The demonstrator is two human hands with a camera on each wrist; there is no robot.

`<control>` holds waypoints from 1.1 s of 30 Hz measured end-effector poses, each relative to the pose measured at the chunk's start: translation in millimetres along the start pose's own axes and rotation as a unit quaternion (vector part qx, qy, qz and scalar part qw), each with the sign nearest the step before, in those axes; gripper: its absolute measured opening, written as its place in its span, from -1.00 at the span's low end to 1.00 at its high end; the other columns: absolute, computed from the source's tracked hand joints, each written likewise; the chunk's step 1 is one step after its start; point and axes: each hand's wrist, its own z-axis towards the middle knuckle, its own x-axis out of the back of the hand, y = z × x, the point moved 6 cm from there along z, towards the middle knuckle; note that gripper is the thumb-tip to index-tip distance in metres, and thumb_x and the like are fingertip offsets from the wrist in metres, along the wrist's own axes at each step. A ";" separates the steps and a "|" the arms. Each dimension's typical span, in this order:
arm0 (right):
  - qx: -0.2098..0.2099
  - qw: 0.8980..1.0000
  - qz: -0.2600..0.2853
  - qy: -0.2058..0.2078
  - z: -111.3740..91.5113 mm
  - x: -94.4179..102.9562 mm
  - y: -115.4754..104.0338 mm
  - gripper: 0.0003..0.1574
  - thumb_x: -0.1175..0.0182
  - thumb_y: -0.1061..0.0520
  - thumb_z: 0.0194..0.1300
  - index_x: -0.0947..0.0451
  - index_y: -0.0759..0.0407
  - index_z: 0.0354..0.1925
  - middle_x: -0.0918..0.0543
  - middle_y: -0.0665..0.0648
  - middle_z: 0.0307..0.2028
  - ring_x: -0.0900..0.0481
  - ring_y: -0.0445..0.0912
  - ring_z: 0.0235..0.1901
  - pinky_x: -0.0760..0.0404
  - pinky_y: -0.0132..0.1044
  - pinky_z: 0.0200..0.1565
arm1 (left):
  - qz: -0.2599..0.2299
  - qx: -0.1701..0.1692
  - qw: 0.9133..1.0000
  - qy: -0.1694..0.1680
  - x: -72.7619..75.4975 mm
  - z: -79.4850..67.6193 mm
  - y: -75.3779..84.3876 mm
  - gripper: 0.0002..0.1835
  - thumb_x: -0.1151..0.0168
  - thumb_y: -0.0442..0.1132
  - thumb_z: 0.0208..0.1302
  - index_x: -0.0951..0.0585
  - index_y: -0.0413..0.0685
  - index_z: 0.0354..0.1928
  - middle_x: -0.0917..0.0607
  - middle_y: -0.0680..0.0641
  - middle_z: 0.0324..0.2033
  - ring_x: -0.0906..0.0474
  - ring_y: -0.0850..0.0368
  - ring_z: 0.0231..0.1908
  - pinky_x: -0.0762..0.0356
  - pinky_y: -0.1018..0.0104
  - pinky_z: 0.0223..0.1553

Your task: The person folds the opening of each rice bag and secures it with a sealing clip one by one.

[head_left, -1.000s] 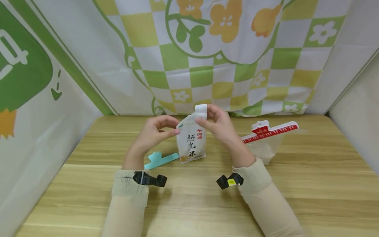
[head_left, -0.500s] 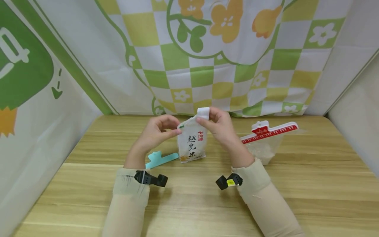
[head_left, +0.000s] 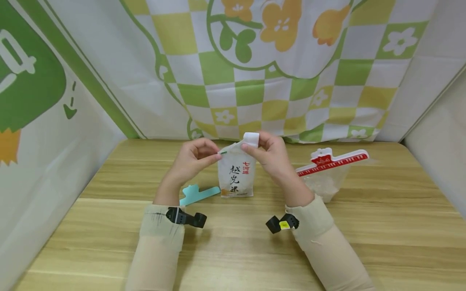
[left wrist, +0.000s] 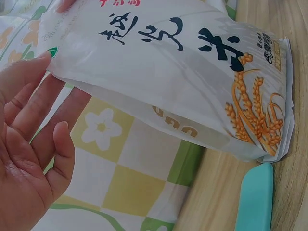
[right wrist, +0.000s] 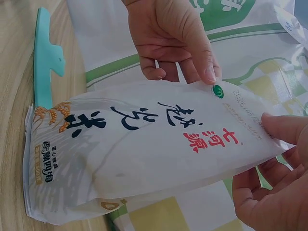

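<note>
Right hand (head_left: pixel 269 155) pinches a white, black-lettered bag (head_left: pixel 236 173), top (head_left: pixel 251 139) apparently folded.

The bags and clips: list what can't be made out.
White bag: contents, hidden by its wrapper in every view.
Printed date: right wrist view, end blurred beside the right thumb.
Red clip: head view, left end behind the right wrist.
Clear bag: head view, left part behind the right wrist.

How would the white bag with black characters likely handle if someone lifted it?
The white bag is probably floppy near the top, where it bends over beside the right hand. It seems unlikely to roll, given its broad front and straight bottom edge.
</note>
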 end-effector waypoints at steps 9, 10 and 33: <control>-0.015 1.000 0.020 -0.012 -1.5 -1.5 1.2 -0.68 -0.24 0.31 0.34 -0.57 0.48 0.01 -0.69 -0.03 -0.29 -0.58 -0.25 -0.26 -0.60 -0.41 -0.19 | -0.037 -0.031 0.999 -0.017 -2.4 -0.2 2.8 -0.79 -0.40 -0.37 0.21 -0.61 -0.45 -0.30 -0.77 0.18 -0.30 -0.72 0.25 -0.27 -0.69 0.33 -0.14; -0.015 1.000 0.020 -0.015 -1.6 -1.9 1.2 -0.69 -0.23 0.29 0.35 -0.58 0.48 0.01 -0.69 -0.03 -0.29 -0.59 -0.25 -0.27 -0.61 -0.40 -0.19 | -0.035 -0.031 0.999 -0.017 -2.5 -0.3 3.1 -0.80 -0.39 -0.39 0.21 -0.61 -0.46 -0.30 -0.77 0.20 -0.30 -0.72 0.26 -0.27 -0.69 0.35 -0.15; -0.020 0.999 0.026 -0.025 -3.3 -6.5 -2.1 -0.68 -0.16 0.19 0.43 -0.59 0.48 -0.07 -0.69 -0.11 -0.35 -0.61 -0.23 -0.31 -0.61 -0.36 -0.21 | 0.009 -0.007 1.000 -0.014 -5.2 -0.3 1.5 -0.94 -0.32 -0.40 0.27 -0.67 -0.24 -0.23 -0.75 0.00 -0.24 -0.70 0.21 -0.20 -0.67 0.31 -0.08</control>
